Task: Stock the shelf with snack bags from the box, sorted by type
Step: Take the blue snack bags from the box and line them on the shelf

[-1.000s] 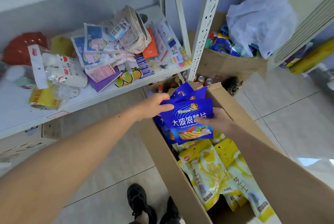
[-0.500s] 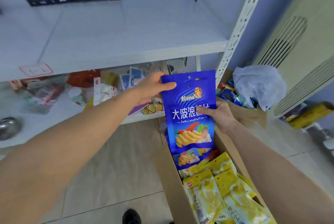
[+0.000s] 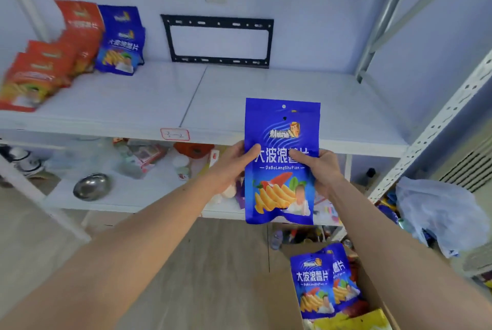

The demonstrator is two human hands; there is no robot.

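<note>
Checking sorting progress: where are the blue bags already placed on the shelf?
In the head view, the shelved blue bags stand at the upper shelf's far left, against the wall, right of the red bags and left of the black bracket.

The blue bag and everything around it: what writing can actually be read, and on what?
"大波浪薯片" and "DaBoLangShuPian": held blue bag.
"大波浪薯片": blue bags in the box.
Same characters, blurred: blue bags on the shelf.
Red bags: too blurred.
Shelf-edge tag: handwritten, roughly "3-2", uncertain.
</note>
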